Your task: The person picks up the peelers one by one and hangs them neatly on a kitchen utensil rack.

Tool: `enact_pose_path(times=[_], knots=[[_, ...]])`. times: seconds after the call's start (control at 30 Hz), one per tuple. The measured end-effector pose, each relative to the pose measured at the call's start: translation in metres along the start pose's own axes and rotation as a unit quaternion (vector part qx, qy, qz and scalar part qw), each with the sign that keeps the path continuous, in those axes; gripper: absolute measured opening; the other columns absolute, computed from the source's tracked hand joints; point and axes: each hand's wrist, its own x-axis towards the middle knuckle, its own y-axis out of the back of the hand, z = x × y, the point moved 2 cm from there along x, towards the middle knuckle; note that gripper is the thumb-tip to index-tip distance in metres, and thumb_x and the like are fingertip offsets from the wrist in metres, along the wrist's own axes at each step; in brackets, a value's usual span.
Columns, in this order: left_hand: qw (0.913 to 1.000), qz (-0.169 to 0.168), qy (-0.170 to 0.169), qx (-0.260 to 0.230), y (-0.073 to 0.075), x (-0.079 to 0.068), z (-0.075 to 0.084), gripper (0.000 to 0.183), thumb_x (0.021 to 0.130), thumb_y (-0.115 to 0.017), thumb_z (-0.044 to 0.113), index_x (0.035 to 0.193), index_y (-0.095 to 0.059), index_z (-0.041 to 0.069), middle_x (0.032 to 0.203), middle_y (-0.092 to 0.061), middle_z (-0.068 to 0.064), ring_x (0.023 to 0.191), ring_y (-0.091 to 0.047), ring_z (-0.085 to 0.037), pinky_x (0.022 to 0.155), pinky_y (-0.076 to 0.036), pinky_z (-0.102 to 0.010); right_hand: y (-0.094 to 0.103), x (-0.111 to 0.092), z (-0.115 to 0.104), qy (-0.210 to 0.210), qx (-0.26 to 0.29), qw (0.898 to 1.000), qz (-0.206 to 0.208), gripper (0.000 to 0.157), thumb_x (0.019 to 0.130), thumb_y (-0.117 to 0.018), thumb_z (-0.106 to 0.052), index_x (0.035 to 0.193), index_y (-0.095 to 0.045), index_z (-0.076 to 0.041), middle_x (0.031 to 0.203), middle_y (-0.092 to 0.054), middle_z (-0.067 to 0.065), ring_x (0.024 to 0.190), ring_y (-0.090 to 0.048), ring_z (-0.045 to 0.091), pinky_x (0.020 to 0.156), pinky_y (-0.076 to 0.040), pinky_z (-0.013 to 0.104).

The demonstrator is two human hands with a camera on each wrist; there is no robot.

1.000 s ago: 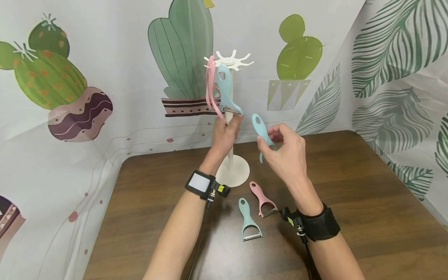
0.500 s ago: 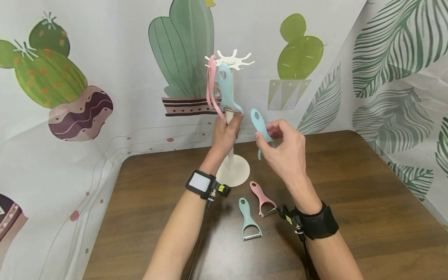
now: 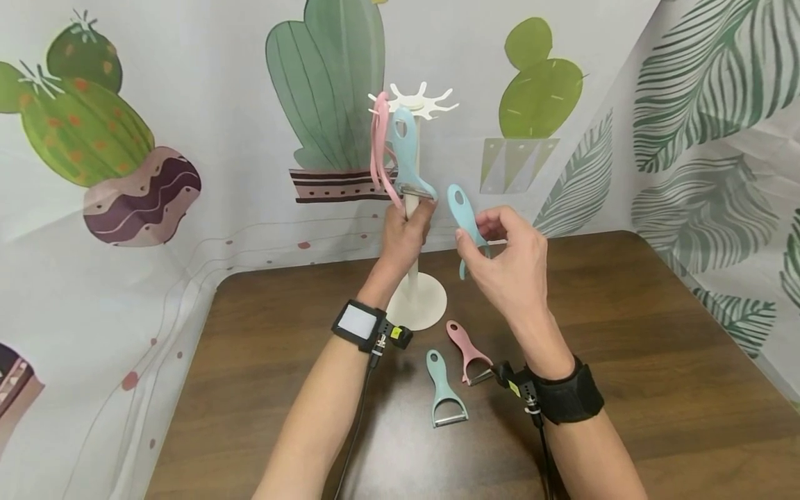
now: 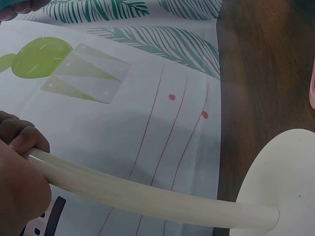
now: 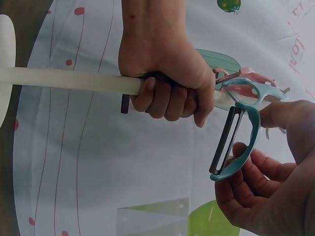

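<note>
My left hand [image 3: 406,232] grips the pole of a white stand [image 3: 420,302] just under its hanging peelers; in the right wrist view the fingers [image 5: 170,101] wrap round the pole. A blue peeler [image 3: 405,149] and pink peelers [image 3: 378,142], partly overlapped, hang from the prongs of the stand's top [image 3: 415,103]. To the right of the pole, my right hand [image 3: 509,260] pinches another blue peeler [image 3: 461,208] between thumb and fingers, its holed handle end pointing up. The right wrist view shows that peeler's blade [image 5: 227,140] near the left hand, apart from it.
On the brown table [image 3: 281,361] lie a green peeler [image 3: 441,382] and a pink peeler [image 3: 467,351], in front of the stand's round base. Behind the table hangs a cloth [image 3: 237,139] printed with cacti and leaves. Cables run from both wrist bands.
My right hand has risen slightly with the blue peeler, bringing its handle end a little higher beside the stand. The left hand keeps its grip on the pole, and the head view has tilted slightly.
</note>
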Motion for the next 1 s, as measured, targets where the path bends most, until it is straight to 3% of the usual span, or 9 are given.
enact_pose_path(times=[0.27,0.5,0.8,1.0], knots=[[0.9999,-0.002,-0.002,0.01,-0.001,0.0,-0.001,0.047,0.098,-0.05,0.028,0.059,-0.041,0.004,0.044,-0.033,-0.008,0.037,-0.032,-0.023,0.036,-0.026,-0.031,0.001,0.003,-0.006,0.012,0.004,1.0,0.009,0.024,0.077,-0.079,-0.024,0.09,-0.068,-0.009,0.077,-0.065,-0.002,0.071,-0.059,0.012,0.062,-0.043,0.029],[0.9999,-0.001,0.01,0.008,0.0,0.0,0.0,0.045,0.1,-0.049,0.023,0.061,-0.041,0.002,0.045,-0.034,-0.002,0.038,-0.032,-0.019,0.037,-0.026,-0.028,0.008,0.005,-0.041,0.024,0.009,1.0,0.015,0.02,0.078,-0.076,-0.012,0.089,-0.066,0.001,0.076,-0.065,0.009,0.071,-0.061,0.022,0.064,-0.043,0.034],[1.0,-0.006,0.005,0.007,-0.001,-0.006,0.029,0.044,0.099,-0.047,0.013,0.061,-0.04,-0.008,0.044,-0.033,0.0,0.039,-0.031,-0.016,0.038,-0.027,-0.026,0.009,0.008,-0.053,0.021,0.017,0.999,0.021,0.019,0.078,-0.075,-0.009,0.089,-0.065,0.003,0.076,-0.065,0.011,0.071,-0.061,0.023,0.06,-0.042,0.031],[0.9999,-0.005,0.014,0.009,-0.001,-0.007,0.033,0.045,0.099,-0.048,0.014,0.061,-0.041,-0.009,0.044,-0.033,0.002,0.039,-0.031,-0.015,0.038,-0.026,-0.026,0.01,0.011,-0.056,0.029,0.027,0.999,0.025,0.02,0.077,-0.076,-0.006,0.089,-0.065,0.005,0.076,-0.064,0.015,0.07,-0.06,0.025,0.063,-0.041,0.033]])
